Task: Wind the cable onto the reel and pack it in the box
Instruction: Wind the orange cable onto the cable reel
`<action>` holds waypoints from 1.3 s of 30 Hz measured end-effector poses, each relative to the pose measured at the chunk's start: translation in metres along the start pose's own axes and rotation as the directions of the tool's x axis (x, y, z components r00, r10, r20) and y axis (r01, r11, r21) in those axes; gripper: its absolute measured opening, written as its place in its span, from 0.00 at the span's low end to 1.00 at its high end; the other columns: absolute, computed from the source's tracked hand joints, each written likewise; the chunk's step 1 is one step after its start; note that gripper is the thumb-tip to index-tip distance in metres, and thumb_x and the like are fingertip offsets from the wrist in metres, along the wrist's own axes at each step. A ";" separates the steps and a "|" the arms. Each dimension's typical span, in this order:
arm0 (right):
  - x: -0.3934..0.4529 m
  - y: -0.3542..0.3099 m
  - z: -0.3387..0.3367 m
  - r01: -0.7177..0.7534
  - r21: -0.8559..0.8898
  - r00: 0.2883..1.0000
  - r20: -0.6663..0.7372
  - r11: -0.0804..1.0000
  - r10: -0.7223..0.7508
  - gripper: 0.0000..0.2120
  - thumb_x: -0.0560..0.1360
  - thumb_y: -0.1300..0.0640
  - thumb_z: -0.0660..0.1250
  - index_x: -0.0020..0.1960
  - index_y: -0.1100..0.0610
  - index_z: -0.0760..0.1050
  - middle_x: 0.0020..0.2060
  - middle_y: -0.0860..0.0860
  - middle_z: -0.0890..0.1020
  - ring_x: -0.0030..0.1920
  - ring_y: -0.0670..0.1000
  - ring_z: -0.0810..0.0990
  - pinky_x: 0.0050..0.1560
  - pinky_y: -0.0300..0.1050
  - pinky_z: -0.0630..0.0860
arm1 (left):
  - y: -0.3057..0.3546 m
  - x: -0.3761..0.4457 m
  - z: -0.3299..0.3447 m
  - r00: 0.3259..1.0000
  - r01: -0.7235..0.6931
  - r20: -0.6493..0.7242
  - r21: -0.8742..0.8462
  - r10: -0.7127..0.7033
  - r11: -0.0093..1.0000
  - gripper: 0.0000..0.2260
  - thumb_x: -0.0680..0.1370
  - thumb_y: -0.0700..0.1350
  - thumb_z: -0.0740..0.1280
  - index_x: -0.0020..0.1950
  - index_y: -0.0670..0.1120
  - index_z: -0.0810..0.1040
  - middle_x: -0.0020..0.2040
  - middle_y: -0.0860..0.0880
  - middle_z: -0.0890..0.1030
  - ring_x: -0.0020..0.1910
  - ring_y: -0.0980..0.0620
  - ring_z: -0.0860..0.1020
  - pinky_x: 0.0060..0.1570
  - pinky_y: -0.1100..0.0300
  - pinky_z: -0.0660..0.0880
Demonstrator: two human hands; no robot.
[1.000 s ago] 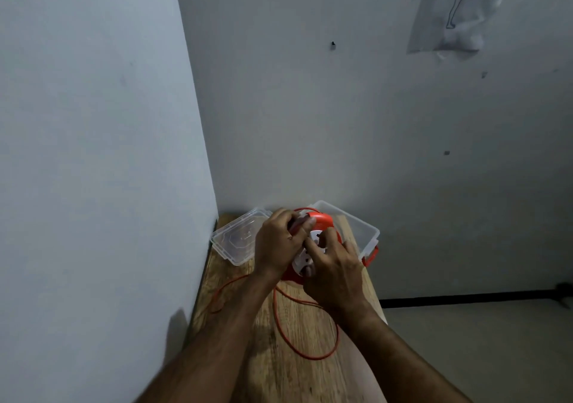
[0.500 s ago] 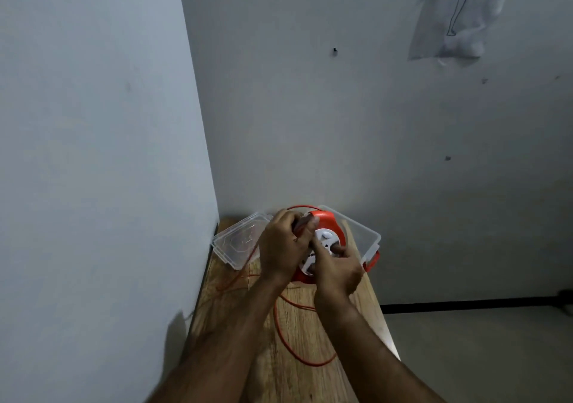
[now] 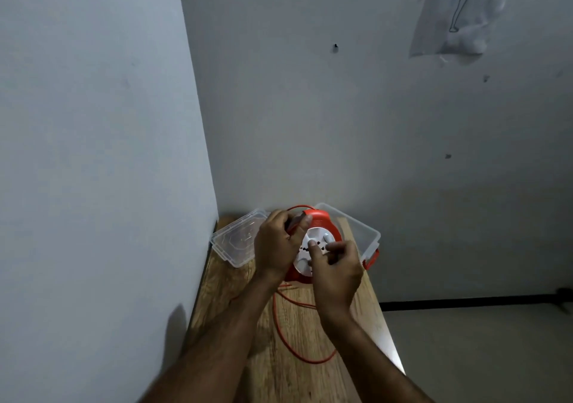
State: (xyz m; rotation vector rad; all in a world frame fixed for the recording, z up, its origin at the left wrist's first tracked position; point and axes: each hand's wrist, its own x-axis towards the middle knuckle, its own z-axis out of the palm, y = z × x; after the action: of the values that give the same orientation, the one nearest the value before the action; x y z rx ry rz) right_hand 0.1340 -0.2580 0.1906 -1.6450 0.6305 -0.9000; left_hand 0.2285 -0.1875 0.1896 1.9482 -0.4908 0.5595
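reel [image 3: 317,241] held above surface [image 3: 297,381] between both hands, box [image 3: 362,232] behind it, lid [image 3: 237,243] to its left, cable [image 3: 297,340] looped on surface in front

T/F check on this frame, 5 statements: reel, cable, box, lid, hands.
1. Both hands are on the reel. True: the left hand grips its left side, the right hand is at the white face.
2. All the cable is wound up. False: a loop lies loose on the wooden table.
3. The lid is snapped onto the box. False: it lies apart, left of the reel.
4. The reel's body is orange with a white socket face. True.
5. The reel already sits inside the box. False: it is held in front of the open box.
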 end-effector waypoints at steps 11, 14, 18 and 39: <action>0.007 0.020 -0.012 0.687 -0.632 0.701 0.448 0.358 -0.555 0.33 0.66 0.45 0.80 0.65 0.59 0.75 0.54 0.60 0.79 0.38 0.54 0.81 0.33 0.43 0.76 | -0.006 0.002 0.000 0.998 -0.013 0.053 -0.025 0.015 1.000 0.17 0.78 0.61 0.69 0.50 0.48 0.82 0.44 0.55 0.83 0.43 0.60 0.78 0.41 0.67 0.75; 0.011 0.014 -0.011 0.659 -0.636 0.735 0.433 0.401 -0.522 0.34 0.62 0.43 0.81 0.62 0.57 0.75 0.53 0.57 0.78 0.35 0.50 0.79 0.33 0.37 0.66 | -0.007 0.002 0.002 0.996 -0.045 0.071 -0.018 0.047 0.999 0.17 0.77 0.62 0.68 0.51 0.49 0.82 0.46 0.54 0.83 0.44 0.59 0.79 0.43 0.66 0.75; 0.017 0.011 -0.008 0.642 -0.587 0.765 0.449 0.492 -0.462 0.31 0.59 0.45 0.83 0.56 0.57 0.78 0.51 0.55 0.80 0.34 0.50 0.80 0.35 0.30 0.62 | -0.008 0.001 0.002 0.997 -0.046 0.055 0.000 0.046 0.999 0.16 0.77 0.62 0.69 0.49 0.49 0.82 0.45 0.54 0.83 0.43 0.59 0.78 0.41 0.64 0.77; 0.022 0.008 0.024 -0.772 0.567 0.530 0.323 0.288 0.784 0.41 0.63 0.48 0.84 0.67 0.56 0.66 0.56 0.61 0.80 0.49 0.62 0.85 0.37 0.55 0.84 | -0.002 -0.008 0.002 0.993 -0.099 0.065 0.093 0.093 0.991 0.17 0.79 0.61 0.67 0.51 0.48 0.82 0.46 0.54 0.83 0.42 0.61 0.76 0.40 0.74 0.69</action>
State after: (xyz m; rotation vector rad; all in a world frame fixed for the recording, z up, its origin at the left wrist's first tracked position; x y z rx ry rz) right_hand 0.1669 -0.2641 0.1853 -0.4896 0.8867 -0.2883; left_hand 0.2231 -0.1875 0.1832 2.0459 -0.6089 0.5957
